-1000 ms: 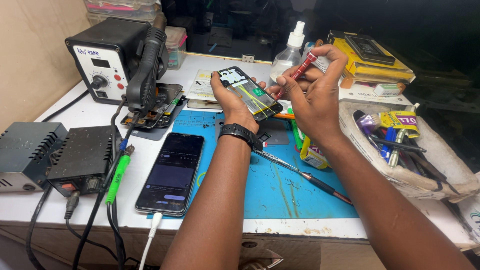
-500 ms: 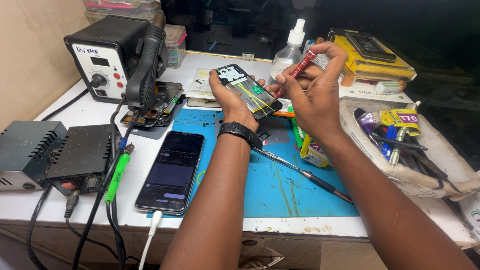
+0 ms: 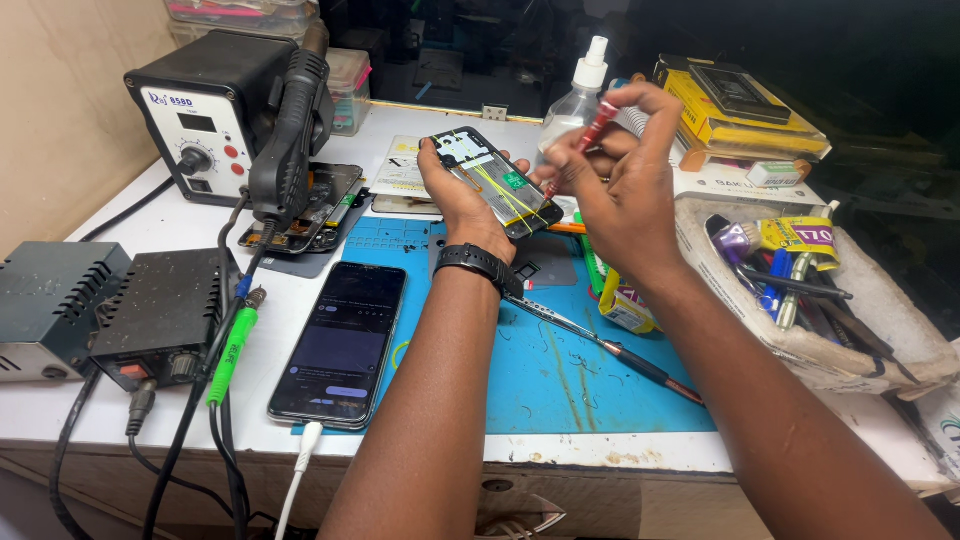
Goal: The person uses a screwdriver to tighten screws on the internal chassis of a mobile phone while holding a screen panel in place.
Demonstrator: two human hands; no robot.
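The opened phone (image 3: 490, 182) sits near the middle of the view, slightly toward 12 o'clock, raised off the bench and tilted. Its back is off and faces you: dark frame, a black camera block at its upper left end, a pale plate beside that, a grey battery across the middle with thin yellow lines crossing it, and a small green patch near the right edge.

Your left hand (image 3: 462, 198) cups it from below, fingers curled around the far edge, thumb on the near side. There's a black wristband (image 3: 478, 264) on that arm.

Your right hand (image 3: 622, 185), at 3 o'clock from the phone, is closed in a pinch on a red-handled screwdriver (image 3: 582, 145). The tip lands at the phone's right edge, by the green patch; can't tell which exact part it touches.

At 12 o'clock, just behind your right hand: a clear squeeze bottle (image 3: 578, 95) with a white nozzle. At 6 o'clock, under your forearms: a blue work mat (image 3: 560, 375) with a long thin tool (image 3: 600, 345) lying diagonally on it.

At 7 o'clock: a second phone (image 3: 340, 340), screen up and lit, with a white cable at its bottom end. At 9 to 10 o'clock: a hot air station (image 3: 205, 115) with its black handpiece (image 3: 290, 130) parked over another stripped phone (image 3: 305, 210).

At 8 o'clock: two dark grey power boxes (image 3: 100, 310). At 3 to 4 o'clock: a tray of pens and tools (image 3: 800, 280).
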